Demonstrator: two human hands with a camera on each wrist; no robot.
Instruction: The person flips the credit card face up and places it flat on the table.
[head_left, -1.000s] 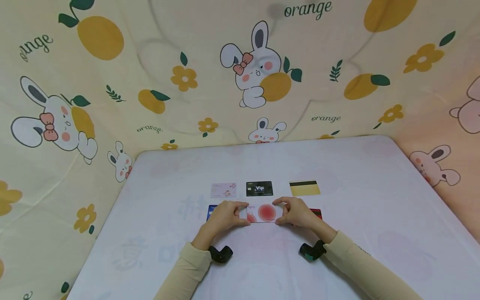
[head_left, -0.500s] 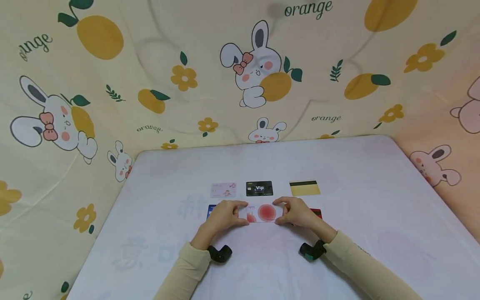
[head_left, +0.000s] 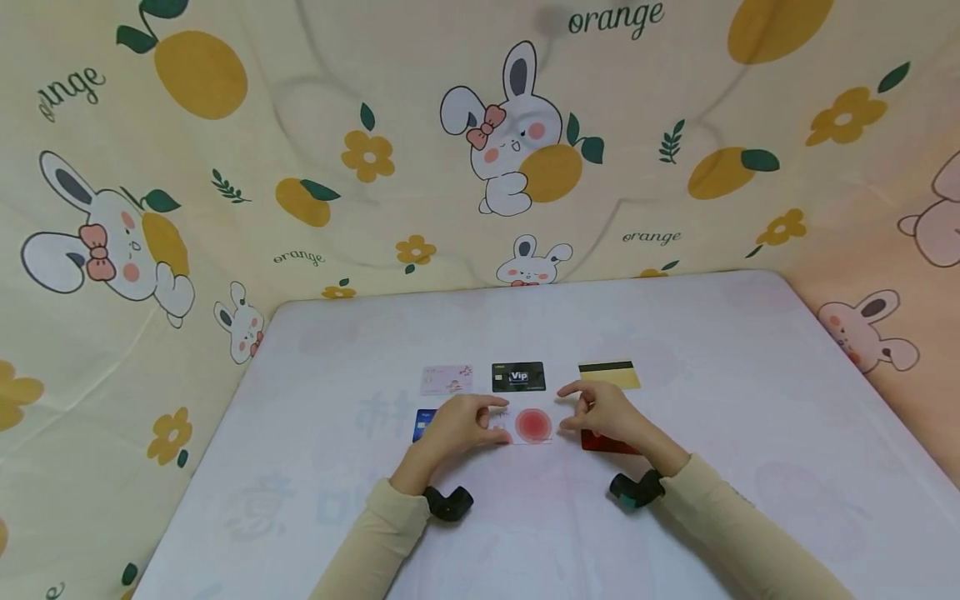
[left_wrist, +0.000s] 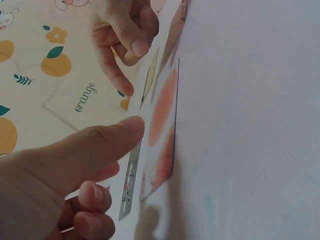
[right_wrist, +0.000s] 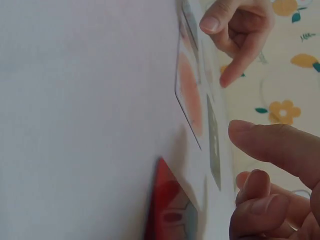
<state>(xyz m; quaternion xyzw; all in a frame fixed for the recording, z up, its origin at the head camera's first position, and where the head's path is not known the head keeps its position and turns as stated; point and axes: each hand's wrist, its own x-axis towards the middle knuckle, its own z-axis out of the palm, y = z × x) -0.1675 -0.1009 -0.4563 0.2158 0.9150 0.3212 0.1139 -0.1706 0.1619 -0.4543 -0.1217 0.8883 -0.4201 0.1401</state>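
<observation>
A white card with a red circle [head_left: 534, 425] lies flat in the front row on the white table. My left hand [head_left: 459, 421] hovers over its left end, thumb and index finger spread apart; in the left wrist view the thumb is raised clear of the card. To the card's right, my right hand [head_left: 611, 412] is off its edge with nothing between thumb and index finger. Partly under the right hand lies a red card [head_left: 611, 446], seen up close in the right wrist view. A blue card [head_left: 422, 423] is half hidden behind the left hand.
Behind, in a back row, lie a pale pink card [head_left: 447, 380], a black Vip card [head_left: 519, 377] and a gold card with a dark stripe [head_left: 618, 377]. A patterned cloth [head_left: 420, 75] with rabbits and oranges hangs around the table [head_left: 360, 533].
Both hands have let go of the white card's ends. The right hand has moved right and uncovered more of the red card; the left has shifted slightly right. The card stays in place.
</observation>
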